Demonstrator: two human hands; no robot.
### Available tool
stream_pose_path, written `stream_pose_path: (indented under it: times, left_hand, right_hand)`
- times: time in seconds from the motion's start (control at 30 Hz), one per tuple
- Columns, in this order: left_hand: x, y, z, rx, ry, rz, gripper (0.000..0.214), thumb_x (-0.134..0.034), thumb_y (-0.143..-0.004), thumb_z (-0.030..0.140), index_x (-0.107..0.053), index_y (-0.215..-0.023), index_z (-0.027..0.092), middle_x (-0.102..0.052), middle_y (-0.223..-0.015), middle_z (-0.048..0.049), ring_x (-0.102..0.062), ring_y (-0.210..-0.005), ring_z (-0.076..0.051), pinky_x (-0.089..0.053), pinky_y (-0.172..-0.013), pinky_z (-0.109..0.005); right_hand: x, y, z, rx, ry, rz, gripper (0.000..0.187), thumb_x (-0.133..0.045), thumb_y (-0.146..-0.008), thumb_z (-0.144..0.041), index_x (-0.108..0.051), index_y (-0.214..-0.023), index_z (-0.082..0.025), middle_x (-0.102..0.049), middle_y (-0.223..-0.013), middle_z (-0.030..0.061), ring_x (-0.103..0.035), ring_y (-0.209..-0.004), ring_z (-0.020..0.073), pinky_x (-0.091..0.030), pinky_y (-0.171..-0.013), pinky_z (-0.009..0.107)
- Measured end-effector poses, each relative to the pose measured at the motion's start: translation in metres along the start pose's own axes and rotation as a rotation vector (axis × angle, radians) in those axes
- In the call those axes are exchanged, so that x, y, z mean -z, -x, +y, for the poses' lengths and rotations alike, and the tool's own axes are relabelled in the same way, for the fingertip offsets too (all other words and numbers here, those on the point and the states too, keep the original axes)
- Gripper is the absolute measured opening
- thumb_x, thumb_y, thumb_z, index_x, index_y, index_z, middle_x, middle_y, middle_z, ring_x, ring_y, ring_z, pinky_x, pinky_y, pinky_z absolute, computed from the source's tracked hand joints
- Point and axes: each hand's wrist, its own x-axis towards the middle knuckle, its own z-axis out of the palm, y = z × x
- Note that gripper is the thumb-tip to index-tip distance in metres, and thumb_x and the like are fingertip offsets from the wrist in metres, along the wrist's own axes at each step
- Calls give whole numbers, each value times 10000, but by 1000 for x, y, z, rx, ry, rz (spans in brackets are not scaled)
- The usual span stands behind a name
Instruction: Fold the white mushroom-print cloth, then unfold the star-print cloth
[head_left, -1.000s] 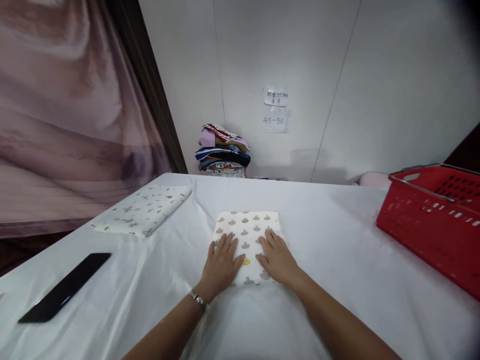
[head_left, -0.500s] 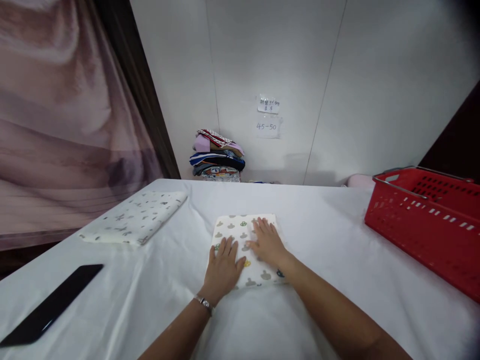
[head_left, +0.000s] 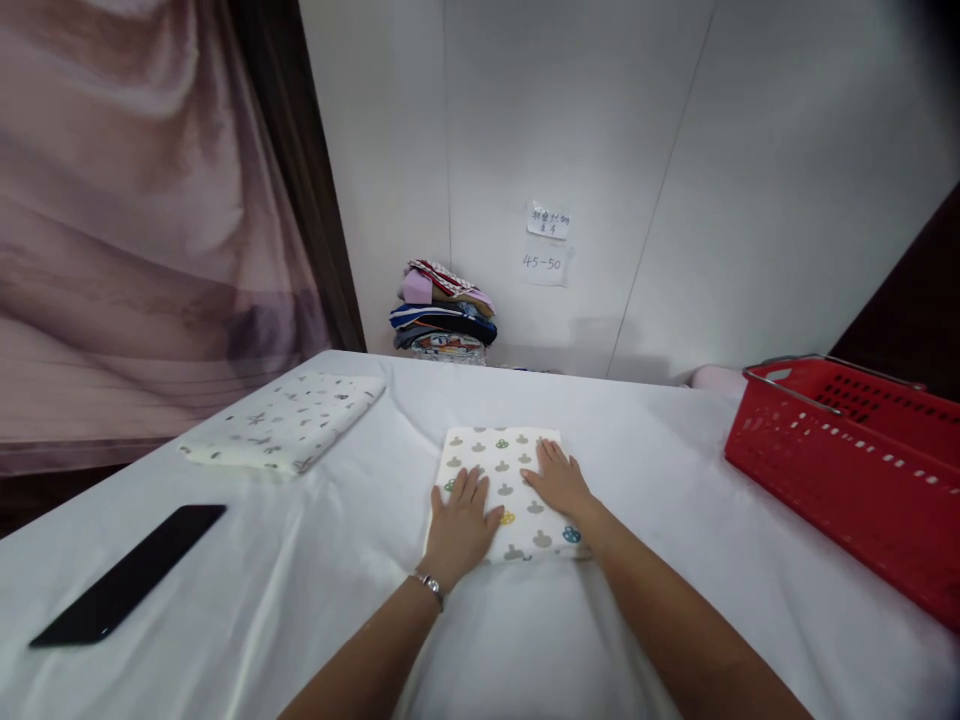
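Note:
A folded white cloth (head_left: 517, 490) printed with grey, green, yellow and blue mushroom shapes lies flat in front of me. My left hand (head_left: 463, 525) rests on its left side, palm down with the fingers spread. On the right side of the same cloth lies my right hand (head_left: 561, 482), also flat, near the far right corner. A watch or bracelet (head_left: 431, 588) circles my left wrist. To the left, another folded white cloth (head_left: 289, 420) with small grey prints lies apart from both hands.
The white-covered table (head_left: 660, 560) carries a black flat slab (head_left: 131, 575) at left and a red plastic basket (head_left: 840, 470) with a metal handle at right. Folded textiles (head_left: 444, 315) are stacked beyond the far edge, by a wall with paper labels (head_left: 547, 262). A curtain (head_left: 150, 220) hangs at left.
My right hand has slid outward to the right across the mushroom-print cloth, uncovering more of its middle. The left hand stays on the left side. The whole view has shifted slightly.

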Motion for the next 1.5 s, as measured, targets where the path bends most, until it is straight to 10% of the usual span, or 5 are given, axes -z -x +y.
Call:
stream_pose_path:
  times: [0.43, 0.87, 1.1, 1.27, 1.5]
  left_hand:
    - [14, 5, -39, 560, 398, -120, 552, -474, -814, 457, -418, -1271, 153, -561, -1218, -140, -536, -1114, -258, -427, -890, -358]
    - [18, 15, -37, 609, 459, -65, 543, -434, -825, 506, -430, -1274, 200, -539, -1246, -108, -563, -1067, -265, -441, -871, -382]
    - [17, 42, -43, 210, 464, 172, 448, -433, -862, 446, -486, -1232, 198, -424, -1356, -95, -450, -1212, -220, -422, -960, -351]
    - [20, 61, -54, -223, 223, 47, 501, -523, -772, 219, -472, -1270, 225, -424, -1388, -73, -336, -1302, -257, -339, -1020, -451]
    - [30, 57, -57, -317, -8, -33, 645, -427, -699, 38, -430, -1324, 197, -423, -1394, -77, -323, -1310, -245, -248, -1064, -465]
  right_hand:
    - [-26, 56, 41, -150, -326, 192, 610, -452, -832, -453, -369, -1378, -194, -286, -1466, 95, -244, -1354, 264, -215, -1096, 422]
    - [-31, 80, 30, -141, -322, 347, 587, -428, -849, -470, -405, -1355, -173, -445, -1363, 91, -387, -1264, 251, -292, -1057, 414]
    - [-20, 117, 35, 207, -54, 374, 444, -409, -877, -383, -522, -1266, -201, -372, -1426, 64, -285, -1328, 244, -219, -1102, 418]
    - [-13, 136, 42, 371, 170, 179, 552, -396, -821, -158, -393, -1369, -219, -350, -1442, 35, -256, -1348, 211, -192, -1109, 439]
    - [-9, 121, 37, 424, 450, 191, 623, -331, -787, -23, -344, -1388, -190, -397, -1408, 93, -342, -1301, 224, -252, -1072, 457]
